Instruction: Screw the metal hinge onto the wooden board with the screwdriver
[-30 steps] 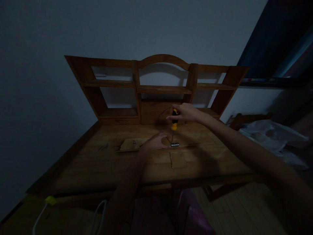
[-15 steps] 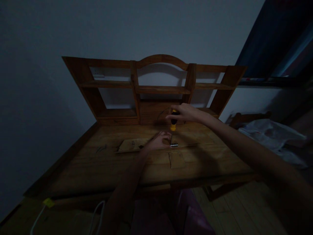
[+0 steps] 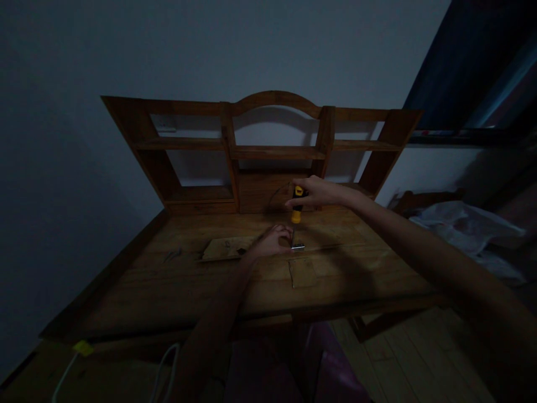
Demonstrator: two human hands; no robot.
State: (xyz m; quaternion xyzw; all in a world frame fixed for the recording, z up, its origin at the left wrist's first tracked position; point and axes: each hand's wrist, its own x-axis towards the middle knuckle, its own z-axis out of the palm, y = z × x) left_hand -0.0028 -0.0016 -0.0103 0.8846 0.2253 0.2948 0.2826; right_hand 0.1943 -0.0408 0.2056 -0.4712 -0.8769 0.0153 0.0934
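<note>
My right hand (image 3: 318, 191) is closed around the black and yellow handle of a screwdriver (image 3: 297, 217), held nearly upright. Its thin shaft points down to a small shiny metal piece (image 3: 298, 247), perhaps a hinge, on the wooden desk (image 3: 260, 285). My left hand (image 3: 274, 240) rests on the desk with curled fingers and pinches at the left end of that metal piece, close to the screwdriver's tip. What exactly the left fingertips hold is too dark to see. A flat wooden board (image 3: 224, 248) lies left of my left hand. Nearer to me lies a small square piece (image 3: 302, 272), like cardboard.
A wooden shelf unit (image 3: 277, 152) stands at the back of the desk against the wall. White plastic bags (image 3: 465, 224) lie on a chair to the right. A pale cable (image 3: 170, 361) and a yellow item (image 3: 83, 348) are at the lower left.
The view has shifted slightly. Both hands keep nearly the same places, and the right hand's grip on the screwdriver looks slightly turned.
</note>
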